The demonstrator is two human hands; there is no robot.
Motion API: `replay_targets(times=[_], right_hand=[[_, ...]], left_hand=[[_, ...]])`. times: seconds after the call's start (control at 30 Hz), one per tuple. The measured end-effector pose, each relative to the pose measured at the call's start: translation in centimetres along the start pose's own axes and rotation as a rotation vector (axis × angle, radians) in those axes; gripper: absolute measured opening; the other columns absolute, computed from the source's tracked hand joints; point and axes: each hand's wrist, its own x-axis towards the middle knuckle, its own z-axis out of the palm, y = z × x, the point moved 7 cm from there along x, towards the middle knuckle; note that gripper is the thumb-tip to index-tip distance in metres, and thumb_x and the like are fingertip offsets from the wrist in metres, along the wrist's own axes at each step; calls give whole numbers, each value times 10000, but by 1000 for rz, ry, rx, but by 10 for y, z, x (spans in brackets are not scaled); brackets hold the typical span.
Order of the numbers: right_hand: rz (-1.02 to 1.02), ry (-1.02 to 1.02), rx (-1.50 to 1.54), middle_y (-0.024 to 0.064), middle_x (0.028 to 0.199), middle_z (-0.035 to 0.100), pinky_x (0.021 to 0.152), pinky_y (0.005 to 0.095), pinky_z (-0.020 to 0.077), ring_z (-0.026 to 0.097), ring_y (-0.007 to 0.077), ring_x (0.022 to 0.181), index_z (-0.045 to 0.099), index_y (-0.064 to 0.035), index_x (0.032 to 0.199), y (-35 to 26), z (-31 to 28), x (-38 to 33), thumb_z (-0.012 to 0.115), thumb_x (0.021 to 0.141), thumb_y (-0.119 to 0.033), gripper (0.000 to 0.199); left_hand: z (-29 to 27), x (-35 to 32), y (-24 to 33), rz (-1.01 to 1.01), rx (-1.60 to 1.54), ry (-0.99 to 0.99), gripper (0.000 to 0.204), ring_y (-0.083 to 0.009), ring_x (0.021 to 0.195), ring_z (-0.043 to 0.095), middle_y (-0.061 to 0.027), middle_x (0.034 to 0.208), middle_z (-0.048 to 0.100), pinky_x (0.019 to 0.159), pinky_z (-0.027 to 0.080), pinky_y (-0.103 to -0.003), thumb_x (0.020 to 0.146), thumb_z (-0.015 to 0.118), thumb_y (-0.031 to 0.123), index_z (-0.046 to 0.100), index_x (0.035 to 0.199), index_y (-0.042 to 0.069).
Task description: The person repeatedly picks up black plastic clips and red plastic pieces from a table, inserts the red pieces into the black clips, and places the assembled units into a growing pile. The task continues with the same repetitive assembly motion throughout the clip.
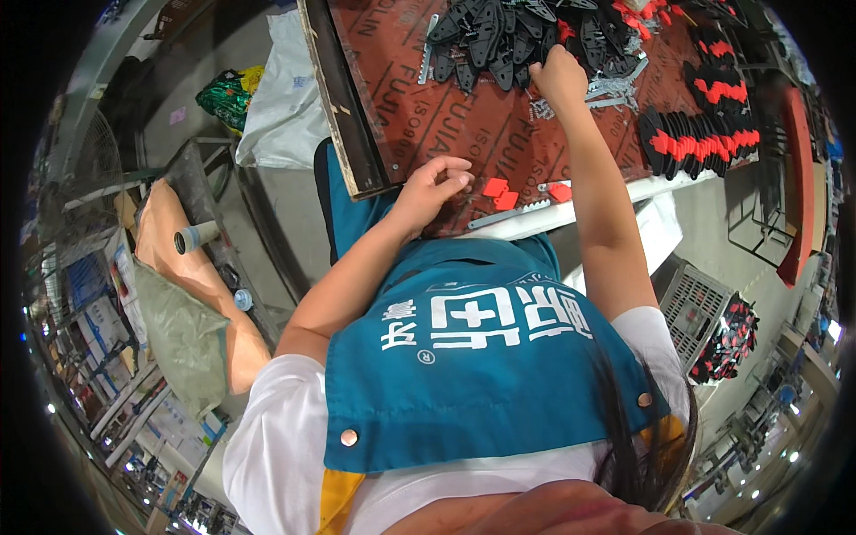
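Observation:
My right hand [562, 82] reaches to the near edge of a pile of flat black plastic pieces [486, 36] on the red-brown board table [374, 67]. Its fingers are curled down, and what they hold, if anything, is hidden. Small metal parts [615, 89] lie just right of it. By the table's near edge hovers my left hand [432, 192], its fingers loosely stretched, holding nothing. Beside it are small red plastic pieces [501, 193], a serrated metal blade [508, 215] and another red piece [559, 192]. One more toothed blade [428, 49] lies left of the pile.
Rows of black pieces with red parts [700, 144] stand at the table's right. Loose red pieces [637, 18] lie at the far side. A raised wooden rim [343, 107] bounds the left. A grey crate [695, 308] sits on the floor, lower right; a white sack [285, 98] lies left.

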Motion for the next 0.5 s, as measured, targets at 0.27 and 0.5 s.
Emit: replay_targets(times=[0.27, 0.5], right_hand=[[88, -108, 642, 133, 865, 605, 696, 373, 483, 594, 277, 764, 505, 2, 1000, -25, -66, -108, 702, 731, -154, 368], [-208, -73, 705, 99, 847, 572, 642, 360, 467, 557, 252, 736, 507, -29, 956, -82, -80, -185, 696, 727, -49, 297]], left_hand=[[15, 8, 8, -23, -128, -4, 300, -150, 987, 587, -86, 1098, 599, 858, 476, -280, 932, 562, 167, 530, 1193, 22], [22, 26, 16, 81, -262, 129, 175, -111, 802, 581, -38, 921, 580, 729, 492, -243, 911, 580, 108, 536, 1057, 22]])
